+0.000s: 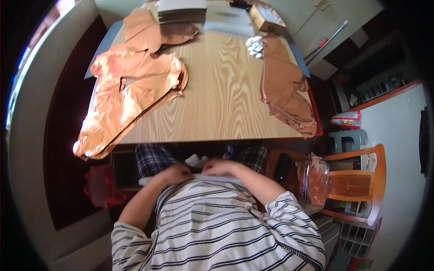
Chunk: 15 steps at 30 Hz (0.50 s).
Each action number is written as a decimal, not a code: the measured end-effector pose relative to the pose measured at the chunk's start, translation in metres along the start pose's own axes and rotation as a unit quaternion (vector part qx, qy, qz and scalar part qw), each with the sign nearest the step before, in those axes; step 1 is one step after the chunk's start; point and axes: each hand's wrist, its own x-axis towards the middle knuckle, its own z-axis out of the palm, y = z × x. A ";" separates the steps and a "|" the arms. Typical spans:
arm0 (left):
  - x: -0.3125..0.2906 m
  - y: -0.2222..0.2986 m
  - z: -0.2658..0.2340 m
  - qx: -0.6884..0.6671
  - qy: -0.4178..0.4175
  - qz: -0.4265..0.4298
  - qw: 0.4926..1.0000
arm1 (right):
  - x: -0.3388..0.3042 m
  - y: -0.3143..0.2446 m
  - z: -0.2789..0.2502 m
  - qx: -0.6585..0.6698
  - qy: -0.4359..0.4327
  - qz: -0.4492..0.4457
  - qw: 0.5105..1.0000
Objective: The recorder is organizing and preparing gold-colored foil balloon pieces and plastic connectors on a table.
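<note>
Both hands are low over my lap, between the table's front edge and my striped shirt [199,212]. My left hand [179,173] has its fingers curled in at the pale hem of the shirt; what they hold, if anything, is hidden. Close by on the right, my right hand [218,167] is bent inward with its fingertips pressed together, and I cannot make out what is in them. A crumpled white piece [195,160], like tissue or cloth, lies just beyond the hands, between my plaid-covered knees [156,159].
On the wooden table [217,90] lie shiny copper-coloured foil sheets [131,95] at left and a brown folded stack [285,81] at right. Silvery round pieces [255,46] sit beside an open cardboard box [267,20]. A wooden chair [377,180] stands at my right.
</note>
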 end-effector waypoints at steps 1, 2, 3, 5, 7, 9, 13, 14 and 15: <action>-0.001 0.003 0.003 0.004 0.026 -0.006 1.000 | 0.002 0.001 0.001 -0.010 -0.007 -0.010 1.000; -0.002 0.004 0.003 -0.037 0.048 -0.008 0.998 | 0.000 0.004 -0.002 -0.032 0.016 -0.029 0.999; -0.006 0.003 0.006 -0.052 0.073 -0.006 0.996 | -0.002 0.005 -0.003 -0.022 0.019 -0.025 0.999; -0.008 0.001 0.008 -0.084 0.122 -0.003 0.989 | -0.008 0.007 -0.011 -0.004 0.023 -0.017 1.000; -0.013 0.006 0.008 -0.098 0.134 -0.020 0.986 | -0.016 0.010 -0.011 0.002 0.038 -0.017 0.999; -0.017 0.005 0.015 -0.110 0.162 0.005 0.981 | -0.025 0.016 -0.008 -0.029 0.042 -0.022 0.998; -0.014 -0.001 0.016 -0.125 0.174 -0.003 0.977 | -0.032 0.025 -0.004 -0.078 0.095 -0.040 0.992; -0.012 -0.001 0.017 -0.163 0.186 0.012 0.969 | -0.032 0.027 -0.006 -0.057 0.106 -0.027 0.992; -0.010 -0.005 0.019 -0.143 0.208 0.033 0.967 | -0.030 0.027 -0.005 -0.033 0.112 -0.015 0.993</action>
